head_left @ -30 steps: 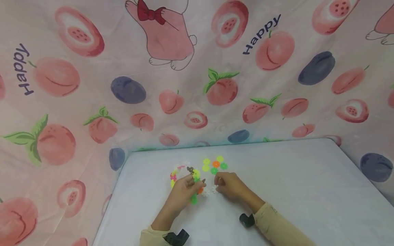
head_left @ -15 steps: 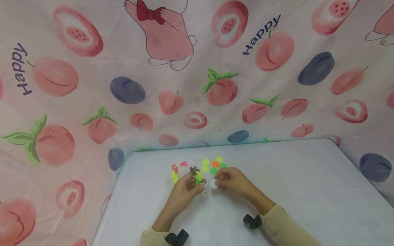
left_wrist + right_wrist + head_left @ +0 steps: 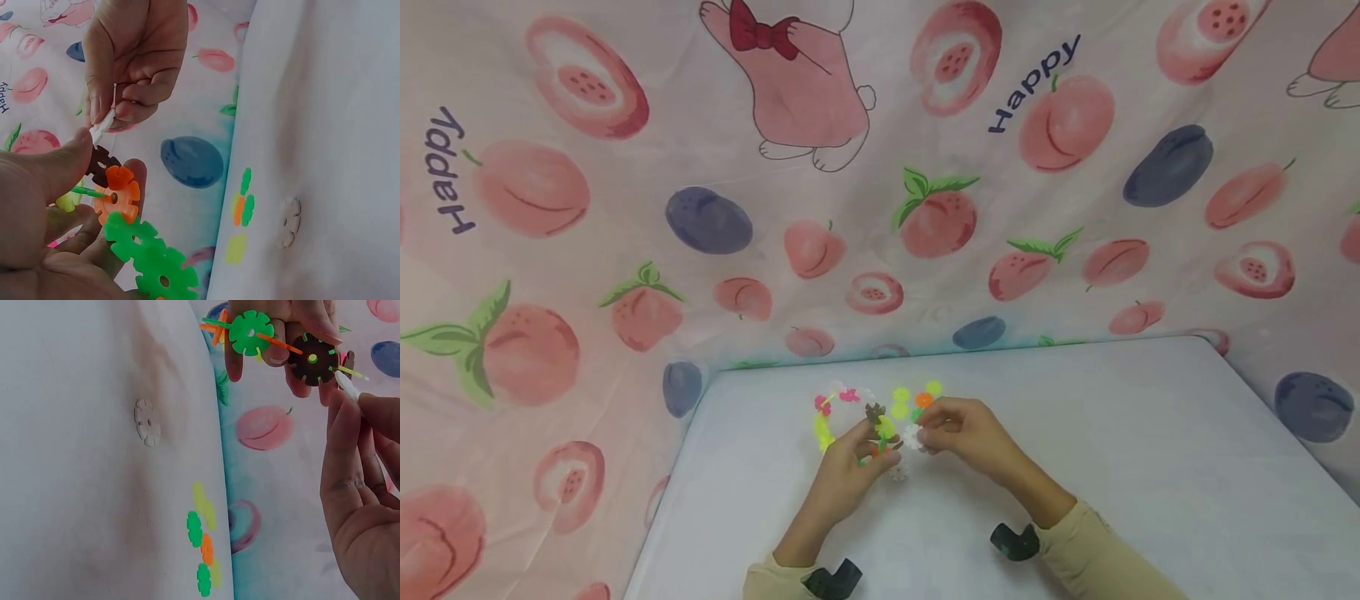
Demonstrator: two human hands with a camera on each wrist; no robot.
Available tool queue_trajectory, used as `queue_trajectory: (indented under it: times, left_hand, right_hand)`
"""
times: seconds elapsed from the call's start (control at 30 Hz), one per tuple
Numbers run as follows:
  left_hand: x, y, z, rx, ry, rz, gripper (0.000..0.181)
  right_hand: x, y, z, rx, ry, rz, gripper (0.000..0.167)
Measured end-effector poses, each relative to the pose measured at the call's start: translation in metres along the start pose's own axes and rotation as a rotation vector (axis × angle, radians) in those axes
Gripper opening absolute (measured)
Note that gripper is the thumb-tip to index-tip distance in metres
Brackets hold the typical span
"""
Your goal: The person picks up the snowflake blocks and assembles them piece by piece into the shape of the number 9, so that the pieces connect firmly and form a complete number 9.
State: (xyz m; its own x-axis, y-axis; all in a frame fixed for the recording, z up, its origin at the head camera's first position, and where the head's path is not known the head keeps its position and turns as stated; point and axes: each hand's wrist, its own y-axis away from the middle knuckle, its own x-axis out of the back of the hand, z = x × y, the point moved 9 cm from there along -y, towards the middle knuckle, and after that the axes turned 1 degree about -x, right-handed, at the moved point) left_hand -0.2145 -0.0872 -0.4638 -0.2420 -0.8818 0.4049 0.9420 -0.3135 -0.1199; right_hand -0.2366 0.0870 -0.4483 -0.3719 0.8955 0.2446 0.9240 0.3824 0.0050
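1. Much of the joining is judged done: a long chain point(image 3: 823, 427) has already been formed, with pink, yellow, brown, green and orange all seen in it. It is spread in a wide curve toward the far left corner of the table point(image 3: 1075, 433); whether its outer part is resting on the surface cannot be told.
2. The chain is pinched by the left hand point(image 3: 847, 469), thumb against fingers, near the brown disc point(image 3: 305, 363).
3. A white disc point(image 3: 348, 387) is pinched between the thumb and fingers of the right hand point(image 3: 964, 430). It is held edge-on at the rim of the brown disc, so this link is judged to be under way; whether a slot has been entered cannot be made out.
4. Still unjoined, near the far edge and left of its middle, three yellow discs point(image 3: 198, 495), two green discs point(image 3: 195, 529) and one orange disc point(image 3: 207, 549) are gathered.
5. A second white disc point(image 3: 144, 414) is also left loose, lying flat apart from that cluster and farther in from the far edge.
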Motion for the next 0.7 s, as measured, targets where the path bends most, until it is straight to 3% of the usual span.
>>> queue_trajectory:
  times: [0.33,0.6,0.7]
  left_hand:
    - [0.001,0.004,0.005,-0.020,-0.005,0.016,0.052]
    - [0.002,0.004,0.008,-0.044,-0.014,0.019,0.050]
    - [0.001,0.005,0.008,-0.026,-0.030,0.019,0.051]
  right_hand:
    - [-0.001,0.006,-0.014,0.075,0.176,0.067,0.010]
    - [0.002,0.006,-0.023,0.118,0.258,0.135,0.009]
    - [0.002,0.006,-0.022,0.117,0.271,0.147,0.010]
